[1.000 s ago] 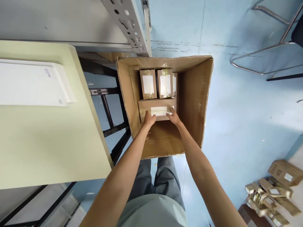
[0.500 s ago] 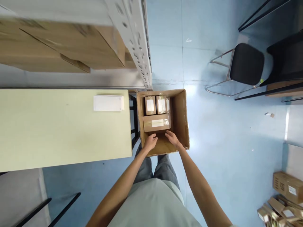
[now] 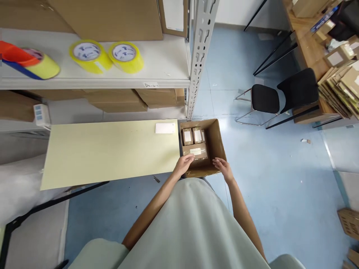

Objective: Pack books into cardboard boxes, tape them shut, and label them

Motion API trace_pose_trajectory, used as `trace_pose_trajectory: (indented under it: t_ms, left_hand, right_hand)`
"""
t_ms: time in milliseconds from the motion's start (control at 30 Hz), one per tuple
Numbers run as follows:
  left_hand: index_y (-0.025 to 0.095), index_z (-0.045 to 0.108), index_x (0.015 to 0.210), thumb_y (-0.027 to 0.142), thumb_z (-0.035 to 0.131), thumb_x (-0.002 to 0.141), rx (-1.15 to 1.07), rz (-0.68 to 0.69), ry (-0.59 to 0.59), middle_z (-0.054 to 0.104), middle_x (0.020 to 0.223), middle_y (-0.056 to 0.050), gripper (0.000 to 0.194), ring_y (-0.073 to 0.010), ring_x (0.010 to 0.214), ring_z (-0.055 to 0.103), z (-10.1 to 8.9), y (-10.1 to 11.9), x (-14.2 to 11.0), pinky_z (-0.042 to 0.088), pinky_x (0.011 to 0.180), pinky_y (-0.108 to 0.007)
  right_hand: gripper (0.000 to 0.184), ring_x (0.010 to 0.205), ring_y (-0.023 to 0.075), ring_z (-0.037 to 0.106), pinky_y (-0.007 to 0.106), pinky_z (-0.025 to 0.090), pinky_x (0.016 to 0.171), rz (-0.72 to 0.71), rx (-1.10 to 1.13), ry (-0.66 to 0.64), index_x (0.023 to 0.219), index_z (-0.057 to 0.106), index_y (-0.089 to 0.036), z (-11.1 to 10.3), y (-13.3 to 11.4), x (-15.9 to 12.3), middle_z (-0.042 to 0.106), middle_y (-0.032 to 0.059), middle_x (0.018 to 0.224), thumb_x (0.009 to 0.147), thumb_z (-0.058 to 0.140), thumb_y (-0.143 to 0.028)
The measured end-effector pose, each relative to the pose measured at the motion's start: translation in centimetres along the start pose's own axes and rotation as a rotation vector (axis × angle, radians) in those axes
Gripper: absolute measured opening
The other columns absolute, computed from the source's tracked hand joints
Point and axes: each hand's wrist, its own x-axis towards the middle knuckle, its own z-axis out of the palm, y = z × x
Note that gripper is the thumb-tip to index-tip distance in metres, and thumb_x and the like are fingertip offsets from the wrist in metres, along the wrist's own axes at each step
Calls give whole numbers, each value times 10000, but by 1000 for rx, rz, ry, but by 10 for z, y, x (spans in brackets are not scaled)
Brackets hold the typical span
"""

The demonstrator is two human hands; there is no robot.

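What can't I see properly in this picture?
Head view, now:
Writing on the box labels: too small.
Bottom of the big carton: partly hidden by the small boxes.
Part of the carton's left side: behind the left hand.
Brown box at far right: cut off by the picture's edge.

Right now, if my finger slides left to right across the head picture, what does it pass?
Red-and-blue tape holder, first loose yellow tape roll, second loose yellow tape roll, white flat pack, left hand, open cardboard box, right hand, black chair.
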Motion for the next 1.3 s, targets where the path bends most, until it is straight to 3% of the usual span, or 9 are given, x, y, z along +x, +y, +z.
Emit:
trace_pose_trajectory:
  t_ms: [133,300,600,833,1067,1167,1300]
  left_hand:
    - [173,818,1326,584,782,946,-4,48,66,792,1471,-181,560,-339,1366,765,-16,20,-37,554,1257,-506]
    - [175,819,1344,640,777,938,-47,99,189,824,1407,-168,618,-329,1293,793,-16,25,-79,578,1226,-503]
    - [194,844,1319,642,794,899,-62,6,458,830,1393,-162,616,-337,1282,800,-2,-16,-169,595,1213,-522]
    - [210,848,1305,617,838,862,-157,-14,657,837,1376,-147,602,-333,1287,796,-10,-39,-237,587,1224,-501]
    - [228,848,1292,690,824,861,-234,57,871,842,1339,-139,632,-322,1249,798,-50,-63,-291,592,1202,-506]
    - [236,857,1248,699,854,828,-294,74,957,853,1302,-131,625,-319,1213,805,-80,-79,-320,592,1200,-512]
    - [231,862,1193,670,892,792,-399,115,1066,864,1257,-131,596,-330,1208,807,-127,-107,-368,597,1192,-521]
  right_hand:
    - [784,1211,357,829,622,592,1196,-94,20,-21,1200,834,-214,6,-22,-44,867,166,1282,736,922,-839]
    - [689,1243,344,817,576,608,1195,-177,25,-97,1223,837,-232,10,-37,-71,854,152,1325,828,883,-795]
    - [648,1178,343,830,556,648,1130,-208,11,-212,1169,837,-238,11,-13,-80,864,139,1286,849,844,-801]
    - [678,1170,352,830,563,645,1124,-166,-80,-351,1128,831,-228,36,1,-95,868,148,1264,819,838,-832]
    - [605,1181,359,828,572,646,1129,-228,-205,-478,1105,836,-243,90,-6,-118,873,134,1247,844,832,-789]
    - [567,1166,351,834,580,641,1139,-276,-261,-539,1120,832,-252,131,-5,-135,874,131,1247,872,819,-761]
    - [539,1146,334,834,578,641,1126,-340,-317,-614,1148,824,-250,202,2,-169,868,138,1247,887,827,-722]
